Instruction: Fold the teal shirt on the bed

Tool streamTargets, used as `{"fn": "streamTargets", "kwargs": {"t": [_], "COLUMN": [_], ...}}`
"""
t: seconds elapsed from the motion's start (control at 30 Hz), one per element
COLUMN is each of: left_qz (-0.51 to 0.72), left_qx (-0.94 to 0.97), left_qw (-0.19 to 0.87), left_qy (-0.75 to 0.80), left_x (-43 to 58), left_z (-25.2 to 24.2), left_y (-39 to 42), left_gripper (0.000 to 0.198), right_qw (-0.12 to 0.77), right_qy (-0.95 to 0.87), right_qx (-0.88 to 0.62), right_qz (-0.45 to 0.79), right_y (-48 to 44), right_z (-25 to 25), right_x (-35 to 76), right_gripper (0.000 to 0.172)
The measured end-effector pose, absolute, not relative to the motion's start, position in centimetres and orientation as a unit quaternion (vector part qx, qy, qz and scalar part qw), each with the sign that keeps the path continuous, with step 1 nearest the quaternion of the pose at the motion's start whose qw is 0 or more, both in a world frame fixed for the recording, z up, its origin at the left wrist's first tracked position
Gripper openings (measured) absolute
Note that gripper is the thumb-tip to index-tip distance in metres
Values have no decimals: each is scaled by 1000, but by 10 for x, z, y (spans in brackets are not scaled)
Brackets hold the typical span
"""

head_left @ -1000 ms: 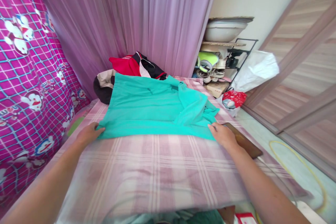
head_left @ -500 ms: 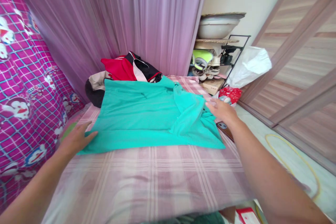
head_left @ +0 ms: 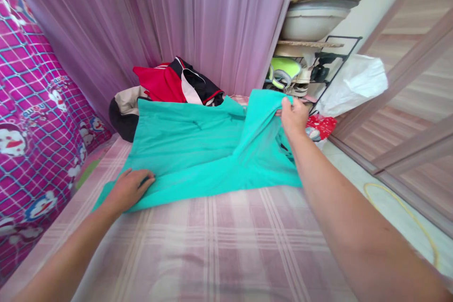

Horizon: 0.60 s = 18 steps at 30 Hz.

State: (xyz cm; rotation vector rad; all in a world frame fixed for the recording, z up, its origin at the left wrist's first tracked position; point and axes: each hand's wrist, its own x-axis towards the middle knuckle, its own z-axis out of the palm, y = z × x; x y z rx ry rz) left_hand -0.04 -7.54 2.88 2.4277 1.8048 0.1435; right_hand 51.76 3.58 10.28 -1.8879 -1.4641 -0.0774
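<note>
A turquoise shirt lies spread on a bed covered with a pink plaid sheet. My left hand rests on the shirt's near left corner, fingers curled against the cloth and pinning it down. My right hand is closed on the shirt's far right part and holds that flap lifted above the bed.
A pile of red, black and beige clothes sits behind the shirt by the purple curtain. A black rack with shoes and a basin stands at the right. A white bag and red bag lie on the floor.
My right hand moved from the shirt's near right corner to its far right part, gripped it and raised it. My left hand shifted onto the near left corner.
</note>
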Motion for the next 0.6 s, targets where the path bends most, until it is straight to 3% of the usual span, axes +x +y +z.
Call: {"fn": "streamTargets", "kwargs": {"t": [0.07,0.23,0.37,0.47,0.6], "left_qz": [45,52,56,36,20], "left_qx": [787,743,744,755,759], "left_qw": [36,-24,-48,-46,-45], "left_qy": [615,666,664,653,649], "left_x": [1,9,15,17,22], "left_z": [32,42,46,46,50], "left_y": [-76,-70,-63,-60,-61], "left_gripper": [43,42,42,43,43], "right_qw": [355,181,89,16,1], "right_qy": [-594,-633,-612,-603,-631], "right_qx": [-720,-749,-786,-798,-775], "right_qz": [-43,72,13,16,28], "right_y": [45,45,8,-38,-98], "right_z": [100,77,64,61,49], "right_x": [502,473,489,512,541], "right_gripper": [58,70,57,62,48]}}
